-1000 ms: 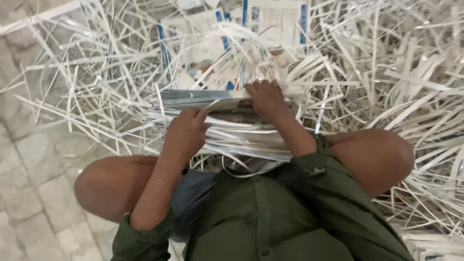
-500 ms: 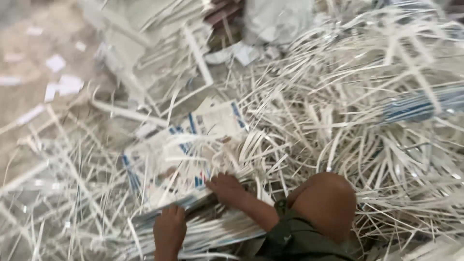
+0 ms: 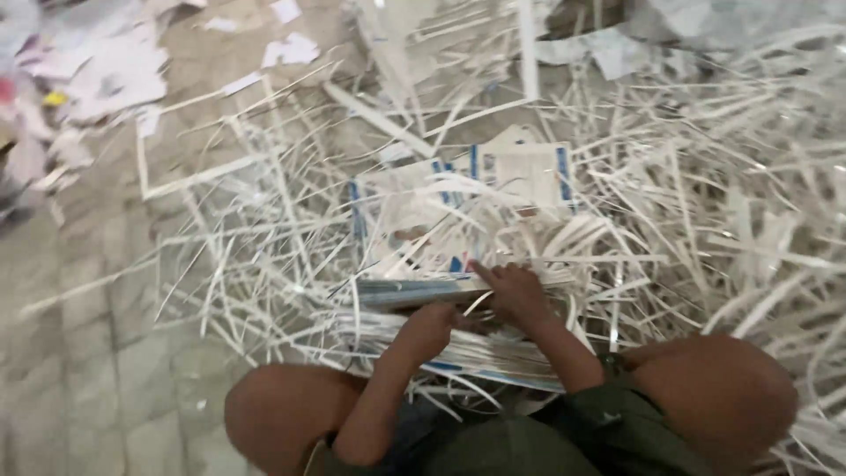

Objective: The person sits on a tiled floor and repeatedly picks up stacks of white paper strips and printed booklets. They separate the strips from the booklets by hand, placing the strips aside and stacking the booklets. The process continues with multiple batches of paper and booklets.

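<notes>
Here, a stack of sheets point(image 3: 458, 353) lies on the floor just in front of the crouching person, between the two bare knees, its blue-edged layers fanned at the near side and its top layer showing a dark grey-blue edge. The left hand point(image 3: 429, 328) rests on the top of the stack with the knuckles up; its fingers curl under out of sight, so whether they grip a sheet or only press I cannot tell. The right hand point(image 3: 518, 295) sits just beside it on the far edge of the stack, its fingers point(image 3: 486, 273) close together and bent over the top sheets, holding them at that edge. The two hands are near each other, almost touching. The left knee point(image 3: 282, 419) and the right knee point(image 3: 727, 397) flank the stack, and a dark green shirt point(image 3: 564, 441) fills the bottom of the view between them. Beyond the hands, half buried, lie two flat printed sheets point(image 3: 493, 189), white with blue bars at their sides, overlapping and tilted a little. All around spreads a heap of long white paper strips point(image 3: 705, 211), thickest to the right and ahead, with some strips crossing over the printed sheets and over the stack. To the left the tiled floor point(image 3: 97, 353) shows through, grey and dusty, with loose white scraps point(image 3: 291, 48) scattered farther off.
</notes>
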